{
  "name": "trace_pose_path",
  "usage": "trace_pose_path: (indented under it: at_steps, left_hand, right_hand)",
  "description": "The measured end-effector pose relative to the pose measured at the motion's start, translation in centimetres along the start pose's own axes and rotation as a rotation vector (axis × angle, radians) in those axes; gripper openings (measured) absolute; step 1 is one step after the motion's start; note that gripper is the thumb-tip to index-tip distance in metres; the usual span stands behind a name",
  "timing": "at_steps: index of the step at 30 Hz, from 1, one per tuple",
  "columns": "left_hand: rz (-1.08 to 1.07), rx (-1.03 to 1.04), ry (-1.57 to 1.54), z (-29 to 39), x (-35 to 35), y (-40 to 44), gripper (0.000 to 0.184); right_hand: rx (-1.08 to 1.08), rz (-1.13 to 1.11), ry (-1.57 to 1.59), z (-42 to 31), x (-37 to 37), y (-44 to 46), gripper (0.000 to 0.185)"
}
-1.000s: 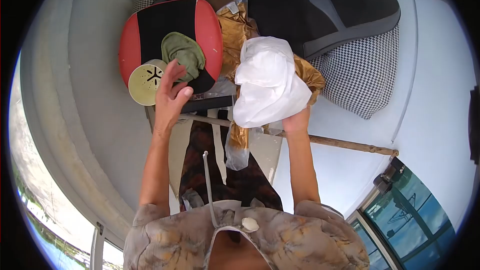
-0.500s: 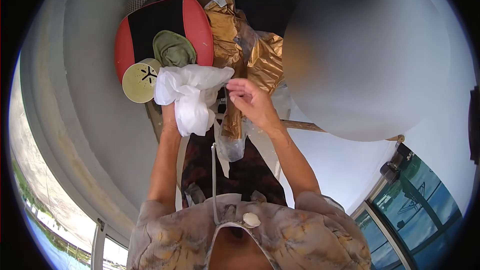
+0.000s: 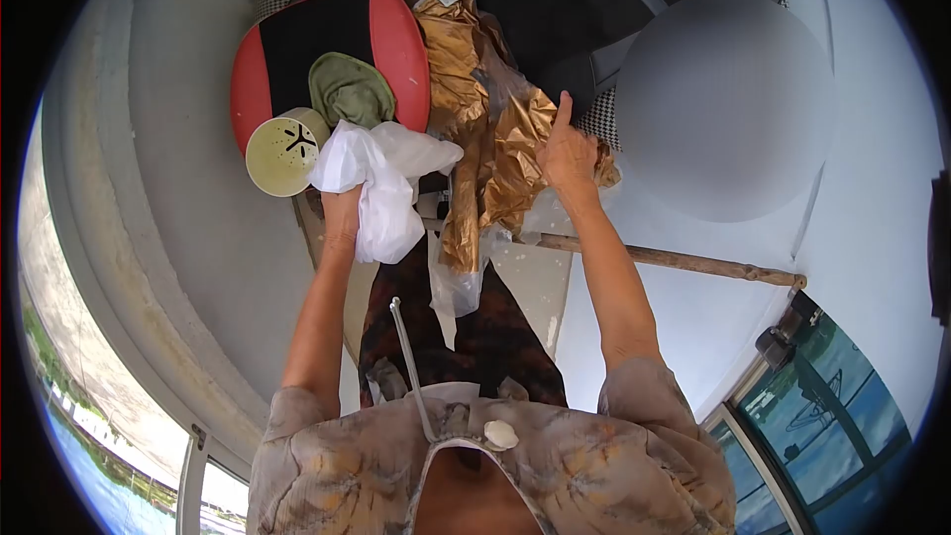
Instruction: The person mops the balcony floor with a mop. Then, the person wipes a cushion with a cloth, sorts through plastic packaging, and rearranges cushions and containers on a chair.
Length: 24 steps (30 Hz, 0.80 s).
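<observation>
My left hand point(image 3: 342, 206) is beneath a crumpled white plastic bag point(image 3: 381, 203). The bag drapes over it and hides its fingers; only the wrist and lower hand show. Off to the right, my right hand point(image 3: 570, 157) is on the edge of a shiny gold plastic wrapper point(image 3: 515, 163), one finger stretched forward and the others curled against the wrapper. Beside the white bag stands a pale yellow pot point(image 3: 282, 173) with slots in its base, tipped toward me. Behind the bag, a green cloth hat point(image 3: 350, 94) lies on a red and black seat point(image 3: 401, 50).
A dark seat point(image 3: 535, 5) with a houndstooth edge lies behind the gold wrapper. A wooden stick point(image 3: 684, 265) crosses to the right. At right, a round grey blurred patch point(image 3: 723, 104) covers part of the view. A grey wall point(image 3: 193, 89) curves along the left.
My right hand has moved away from the white bag, to the right and forward, onto the gold wrapper's edge. The left hand and the bag have hardly shifted. The blurred patch is smaller.
</observation>
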<state>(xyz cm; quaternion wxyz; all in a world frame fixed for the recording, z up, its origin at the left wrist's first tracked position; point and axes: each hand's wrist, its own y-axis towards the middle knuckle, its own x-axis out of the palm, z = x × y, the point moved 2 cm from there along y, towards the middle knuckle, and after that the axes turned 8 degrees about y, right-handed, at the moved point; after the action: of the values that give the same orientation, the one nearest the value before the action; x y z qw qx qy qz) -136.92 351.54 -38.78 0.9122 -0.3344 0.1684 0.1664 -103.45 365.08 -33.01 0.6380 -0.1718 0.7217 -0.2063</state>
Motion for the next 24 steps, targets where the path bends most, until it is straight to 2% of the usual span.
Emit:
trace_pose_path:
  at_steps: [3,4,6,11,13,17,19,20,22,24]
  left_hand:
    - [-0.081,0.163,-0.049,1.4,1.7,0.4,0.042]
    - [-0.024,0.256,-0.006,1.8,2.2,0.6,0.040]
    - [-0.044,0.214,0.110,2.2,2.6,1.0,0.039]
    - [-0.075,0.236,0.250,3.2,3.9,2.0,0.036]
    - [-0.135,0.265,0.185,3.2,4.9,1.6,0.036]
    - [-0.242,0.180,0.359,3.1,6.7,0.4,0.039]
    - [-0.193,0.177,0.349,2.4,7.2,0.4,0.038]
    - [-0.245,0.128,0.476,1.7,7.3,1.1,0.040]
    - [-0.349,0.029,0.724,-0.4,7.6,3.0,0.046]
    - [-0.316,0.073,0.518,-4.3,8.4,4.5,0.051]
  right_hand:
    - [-0.077,-0.089,-0.001,0.0,1.5,-1.7,0.063]
    - [-0.116,-0.108,0.004,-0.1,1.7,-2.5,0.054]
    - [-0.218,-0.089,0.006,-0.6,1.9,-4.6,0.040]
    - [-0.386,-0.031,0.097,-3.6,0.3,-7.3,0.032]
    - [-0.517,-0.008,0.184,-5.9,-0.5,-7.2,0.024]
    - [-0.802,0.100,0.372,-9.7,-1.7,-5.2,0.011]
    - [-0.882,0.219,0.453,-10.6,-2.2,-3.3,0.015]
    - [-0.917,0.279,0.492,-11.0,-2.4,-2.2,0.017]
    - [-0.838,0.307,0.586,-11.1,-1.6,1.0,0.028]
    - [-0.746,0.353,0.630,-11.1,0.0,4.8,0.045]
